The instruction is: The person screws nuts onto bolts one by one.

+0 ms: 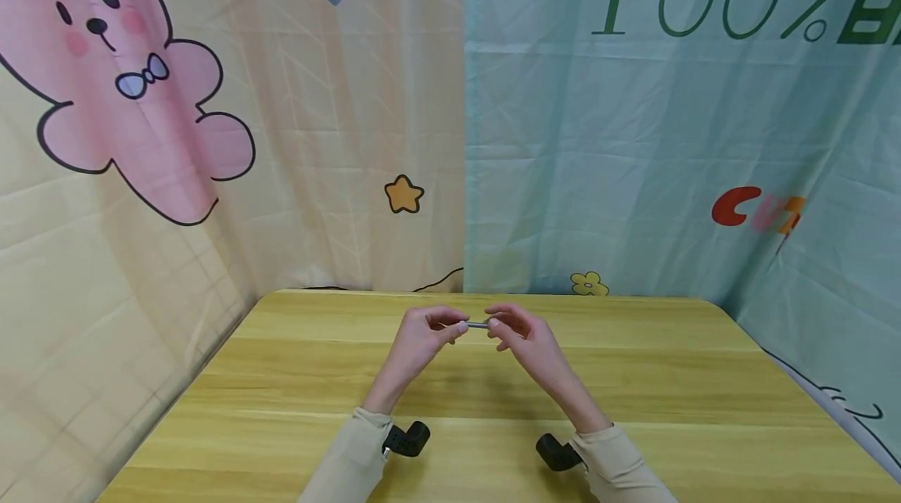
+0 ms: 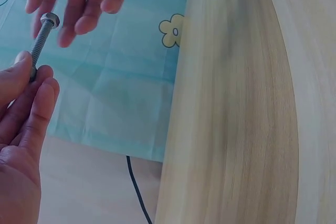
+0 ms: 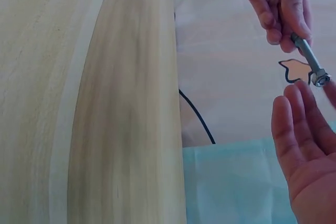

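Above the table, my left hand pinches one end of a threaded metal bolt between thumb and fingers, which hide that end. A hex nut sits on the bolt's other end, pointing toward my right hand. In the right wrist view the bolt's tip shows inside the nut. My right hand's fingers are loosely extended and spread around the nut end. One digit lies right beside the nut; whether it touches cannot be told.
A wood-grain table lies beneath both hands. Printed curtains hang behind and along the sides. Each wrist carries a black camera, such as the left one. A dark cable hangs beyond the table edge.
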`<state>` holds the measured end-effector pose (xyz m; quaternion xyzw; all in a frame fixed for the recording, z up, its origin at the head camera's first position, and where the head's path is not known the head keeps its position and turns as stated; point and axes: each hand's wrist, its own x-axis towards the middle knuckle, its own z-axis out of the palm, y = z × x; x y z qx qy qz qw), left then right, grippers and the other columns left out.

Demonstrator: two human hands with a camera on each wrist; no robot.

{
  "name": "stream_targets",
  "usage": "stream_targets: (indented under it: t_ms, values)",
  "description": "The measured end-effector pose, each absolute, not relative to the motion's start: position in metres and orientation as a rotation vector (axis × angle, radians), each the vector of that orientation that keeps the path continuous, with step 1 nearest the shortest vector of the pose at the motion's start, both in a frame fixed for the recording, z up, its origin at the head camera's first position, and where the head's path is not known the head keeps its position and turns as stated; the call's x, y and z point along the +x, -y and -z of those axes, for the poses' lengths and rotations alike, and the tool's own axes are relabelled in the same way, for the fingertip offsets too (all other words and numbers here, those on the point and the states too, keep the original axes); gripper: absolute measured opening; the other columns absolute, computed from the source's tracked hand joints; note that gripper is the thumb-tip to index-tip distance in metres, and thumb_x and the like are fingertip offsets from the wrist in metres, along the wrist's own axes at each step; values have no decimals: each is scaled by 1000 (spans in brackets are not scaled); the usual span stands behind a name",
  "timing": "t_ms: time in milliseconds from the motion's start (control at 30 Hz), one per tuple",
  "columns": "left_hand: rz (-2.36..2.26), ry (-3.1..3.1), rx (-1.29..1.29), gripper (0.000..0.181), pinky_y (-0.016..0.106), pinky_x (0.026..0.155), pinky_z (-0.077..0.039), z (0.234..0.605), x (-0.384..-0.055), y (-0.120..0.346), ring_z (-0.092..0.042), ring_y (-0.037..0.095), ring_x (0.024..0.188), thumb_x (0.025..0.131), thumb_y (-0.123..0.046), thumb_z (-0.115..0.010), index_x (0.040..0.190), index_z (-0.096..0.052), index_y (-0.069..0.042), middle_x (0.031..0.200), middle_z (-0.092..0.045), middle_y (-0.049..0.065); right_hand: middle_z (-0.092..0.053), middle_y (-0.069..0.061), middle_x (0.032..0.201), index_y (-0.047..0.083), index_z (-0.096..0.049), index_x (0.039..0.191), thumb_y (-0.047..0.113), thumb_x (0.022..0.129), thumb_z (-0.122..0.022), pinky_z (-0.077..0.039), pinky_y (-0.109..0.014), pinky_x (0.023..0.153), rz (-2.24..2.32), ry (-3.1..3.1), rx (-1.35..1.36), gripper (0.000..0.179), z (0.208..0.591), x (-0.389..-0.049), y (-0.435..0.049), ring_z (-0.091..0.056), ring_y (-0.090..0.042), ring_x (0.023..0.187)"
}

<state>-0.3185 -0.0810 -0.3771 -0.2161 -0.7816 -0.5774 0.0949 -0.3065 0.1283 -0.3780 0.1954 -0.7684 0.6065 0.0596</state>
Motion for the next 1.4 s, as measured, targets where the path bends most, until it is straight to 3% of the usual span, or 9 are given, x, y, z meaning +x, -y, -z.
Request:
stream_targets:
  t_ms: [200, 400, 567, 700, 833, 933, 1067, 1267, 1400]
  values:
    - [1725, 2312, -640, 14, 30, 63, -49, 378, -321, 83, -62, 21, 71, 91, -16, -73, 100, -76, -7, 87, -71, 3, -66, -19, 108, 2, -63, 114, 3, 93, -66, -54, -33, 80, -1771, 2331, 711, 21, 354, -286, -126, -62, -31, 100]
    - [1739, 2312, -633, 16, 28, 61, -47, 378, -320, 81, -61, 20, 70, 90, -14, -73, 102, -76, -3, 88, -71, 4, -68, -21, 101, -5, -63, 111, -1, 93, -65, -55, -31, 79, -1751, 2356, 762, 19, 353, -285, -127, -65, -32, 93]
    - [1753, 2319, -622, 14, 31, 62, -47, 371, -313, 79, -61, 24, 72, 90, -7, -72, 102, -75, 0, 89, -70, 10, -71, -19, 92, -4, -64, 111, 11, 98, -62, -56, -38, 76, -1831, 2346, 745, 20, 372, -301, -131, -68, -31, 85]
    - [1761, 2329, -638, 12, 36, 65, -49, 357, -300, 78, -62, 26, 73, 91, -4, -70, 101, -75, 1, 90, -70, 13, -70, -14, 84, -1, -68, 100, 24, 101, -59, -57, -39, 70, -1823, 2371, 686, 27, 381, -308, -132, -68, -29, 77]
    - [1761, 2320, -653, 11, 32, 64, -49, 349, -291, 78, -62, 25, 73, 91, -4, -69, 100, -74, 1, 89, -70, 13, -70, -14, 82, 0, -70, 92, 36, 101, -56, -57, -41, 69, -1861, 2378, 563, 39, 382, -308, -130, -67, -29, 75]
    - [1761, 2311, -655, 13, 28, 62, -47, 348, -290, 78, -62, 27, 72, 91, -3, -69, 101, -74, 4, 88, -70, 15, -70, -13, 92, 2, -70, 103, 33, 101, -56, -57, -40, 73, -1871, 2344, 535, 34, 382, -307, -129, -66, -29, 84]
    - [1764, 2308, -642, 14, 26, 60, -44, 352, -295, 78, -61, 29, 71, 91, -3, -70, 101, -73, 6, 87, -70, 17, -67, -12, 109, 7, -64, 120, 17, 97, -64, -55, -34, 80, -1815, 2299, 642, 25, 384, -308, -131, -63, -29, 99]
    - [1761, 2292, -601, 15, 27, 60, -46, 373, -315, 78, -61, 23, 71, 90, -10, -72, 102, -75, -1, 87, -71, 10, -68, -12, 106, 5, -63, 115, 11, 92, -70, -54, -30, 83, -1756, 2306, 749, 24, 382, -308, -132, -64, -25, 97]
    - [1754, 2291, -609, 12, 29, 62, -47, 373, -314, 79, -61, 18, 70, 90, -13, -73, 100, -76, -6, 87, -70, 5, -70, -14, 99, 0, -64, 114, 10, 95, -67, -55, -33, 82, -1809, 2326, 732, 22, 374, -302, -132, -66, -34, 93]
